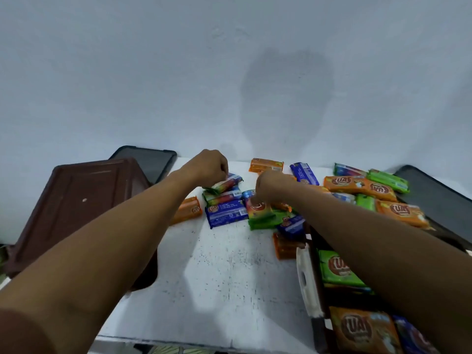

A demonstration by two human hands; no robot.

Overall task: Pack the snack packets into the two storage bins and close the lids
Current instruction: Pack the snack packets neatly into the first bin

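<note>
A white desk point(229, 277) meets a pale wall. Loose snack packets point(357, 185) crowd its far side. My left hand point(209, 167) pinches a striped packet point(224, 185). My right hand point(270, 187) curls its fingers onto a green-edged packet point(258, 208), grip unclear. The right bin point(305, 274) is part-filled and lidless. The brown bin point(76, 213) looks closed. I judge it half done.

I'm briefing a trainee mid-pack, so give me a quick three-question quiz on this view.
1. True or false: the left hand has its grip on a multicoloured packet.
2. Where is the open bin that holds packets? A) near right B) far left C) against the wall
3. Fill in: the packet in that bin beside its white latch is ____.
Key: 1 true; 2 A; 3 green.
</note>
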